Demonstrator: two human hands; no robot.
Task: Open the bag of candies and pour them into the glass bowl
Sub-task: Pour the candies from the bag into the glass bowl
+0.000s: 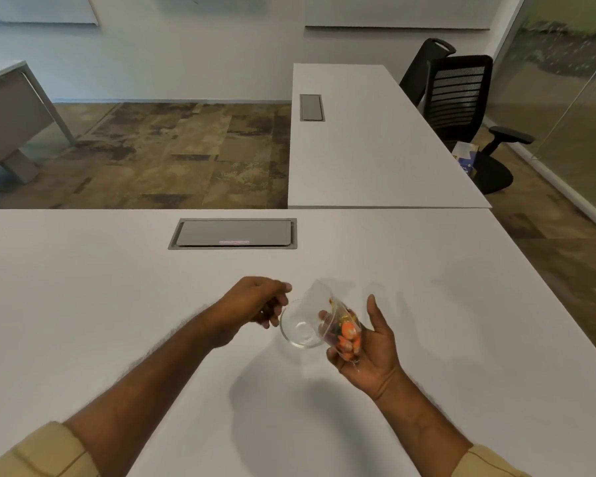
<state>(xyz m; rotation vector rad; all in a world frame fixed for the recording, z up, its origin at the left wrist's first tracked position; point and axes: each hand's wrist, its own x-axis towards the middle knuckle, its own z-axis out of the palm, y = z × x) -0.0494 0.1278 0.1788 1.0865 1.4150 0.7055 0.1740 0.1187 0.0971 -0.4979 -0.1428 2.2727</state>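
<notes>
Two bare hands work over a white table (117, 304) in the head view. Palm up, the right hand (372, 349) cradles a clear plastic bag of candies (341, 330), thumb on the bag's near side and fingers loosely spread behind it. The bag lies tilted, its clear top end (319, 294) pointing up and to the left over the bowl, while orange and dark candies sit bunched at the lower end in the palm. Whether the bag's mouth is open cannot be told. Just left of the bag, a small glass bowl (298, 327) stands on the table and looks empty; the bag's plastic overlaps its right rim.

At the bowl's left side, the left hand (255, 301) hovers with its fingers curled inward, close to the rim; nothing can be seen in its grasp. Rolled-up tan sleeves (38, 452) show at both forearms. A grey cable hatch (233, 233) is set in the table farther back. Beyond a second white desk (375, 139) stands a black mesh office chair (458, 98).
</notes>
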